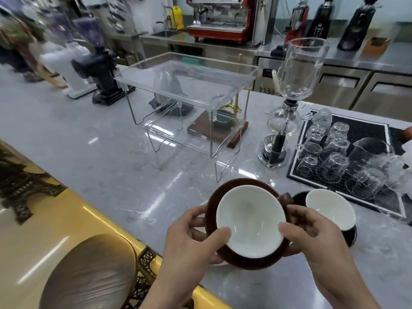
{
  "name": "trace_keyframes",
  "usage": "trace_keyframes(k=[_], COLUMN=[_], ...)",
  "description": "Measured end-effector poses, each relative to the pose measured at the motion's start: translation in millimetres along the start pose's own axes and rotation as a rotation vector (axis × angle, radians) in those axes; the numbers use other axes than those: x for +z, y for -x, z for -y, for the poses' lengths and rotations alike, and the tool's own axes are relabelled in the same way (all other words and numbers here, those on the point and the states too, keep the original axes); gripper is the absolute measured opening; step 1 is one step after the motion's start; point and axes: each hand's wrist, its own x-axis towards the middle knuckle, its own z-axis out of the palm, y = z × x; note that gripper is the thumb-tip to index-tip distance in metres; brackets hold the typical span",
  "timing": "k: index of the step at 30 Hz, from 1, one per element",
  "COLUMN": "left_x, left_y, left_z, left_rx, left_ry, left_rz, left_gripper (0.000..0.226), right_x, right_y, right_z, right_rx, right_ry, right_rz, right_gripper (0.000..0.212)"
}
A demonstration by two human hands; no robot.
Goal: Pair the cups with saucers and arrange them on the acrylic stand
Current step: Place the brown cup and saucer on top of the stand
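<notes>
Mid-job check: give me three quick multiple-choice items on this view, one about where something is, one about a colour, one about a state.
1. The black cup sits: A) on the acrylic stand B) on the counter, right of the brown cup C) on the black mat
2. The held saucer is: A) brown B) white C) blue
3. The acrylic stand top shelf: A) full of cups B) holds one cup C) holds no cups

Answers: B, it stands on the marble beside the right hand; A, brown rim under the brown cup; C, the clear tray is bare while the left hand grips the pair.
</notes>
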Motion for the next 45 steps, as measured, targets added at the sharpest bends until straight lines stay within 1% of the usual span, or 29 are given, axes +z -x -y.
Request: trace_keyframes(k=[6, 8, 11, 13, 14, 15, 18, 21, 25, 29, 31, 33, 36, 38, 40, 43, 45], left_x=[-34.3, -49.7, -65.4, -74.2, -81.4, -86.0, -100.9, -113.3, -133.8, -149.3, -153.3, -155.2, -155.0, -154.2, -151.7, -144.8, -137.1], left_y=[-11.1, -17.1, -24.6, -29.6, -34.5, -37.3, -46.5, -52.9, -65.5, -75.6, -80.2, -84.8, -94.8, -103.6, -112.9, -130.8, -144.9], left_z=[-9.9, -13.8, -20.9, -26.1, -29.0, -31.7, -41.7, -51.2, -70.5, -93.0, -104.4, -116.0, -138.2, -155.2, -175.1, -204.7, -223.7], left_rx=[0.014, 0.010, 0.016, 0.022, 0.026, 0.029, 0.036, 0.059, 0.113, 0.191, 0.226, 0.258, 0.306, 0.341, 0.366, 0.379, 0.374], left_ry=[0.018, 0.025, 0.019, 0.008, 0.005, 0.001, 0.005, 0.008, -0.001, 0.015, 0.029, 0.042, 0.055, 0.060, 0.060, 0.033, 0.005], left_rz=[-0.065, -0.081, -0.098, -0.100, -0.100, -0.101, -0.096, -0.088, -0.060, -0.015, 0.001, 0.020, 0.068, 0.100, 0.148, 0.218, 0.266], left_gripper=[0.064, 0.065, 0.063, 0.060, 0.061, 0.064, 0.065, 0.062, 0.070, 0.067, 0.070, 0.067, 0.065, 0.065, 0.065, 0.069, 0.065], right_x=[37.1, 52.7, 71.0, 81.9, 89.6, 95.0, 112.1, 124.7, 144.5, 159.3, 163.9, 167.2, 169.7, 170.6, 171.6, 170.1, 168.2], right_y=[-15.1, -19.3, -23.2, -25.5, -27.8, -28.7, -32.2, -33.7, -39.5, -43.2, -44.5, -45.4, -45.4, -46.1, -48.1, -58.1, -69.1], right_z=[7.1, 8.9, 14.3, 19.3, 21.3, 23.6, 30.1, 38.6, 52.3, 74.3, 87.9, 101.7, 125.6, 142.4, 160.4, 186.7, 203.1], right_rx=[-0.005, -0.004, -0.009, -0.008, -0.008, -0.006, -0.012, -0.024, -0.058, -0.111, -0.143, -0.184, -0.238, -0.283, -0.326, -0.357, -0.360], right_ry=[0.013, 0.023, 0.023, 0.017, 0.010, 0.009, 0.013, 0.010, -0.008, -0.026, -0.008, 0.008, 0.011, 0.032, 0.080, 0.075, 0.066], right_rz=[0.057, 0.072, 0.079, 0.085, 0.091, 0.095, 0.076, 0.064, 0.046, 0.033, 0.030, 0.005, -0.041, -0.072, -0.086, -0.088, -0.097], right_gripper=[0.070, 0.073, 0.067, 0.055, 0.051, 0.051, 0.065, 0.066, 0.067, 0.070, 0.079, 0.086, 0.073, 0.070, 0.063, 0.044, 0.032])
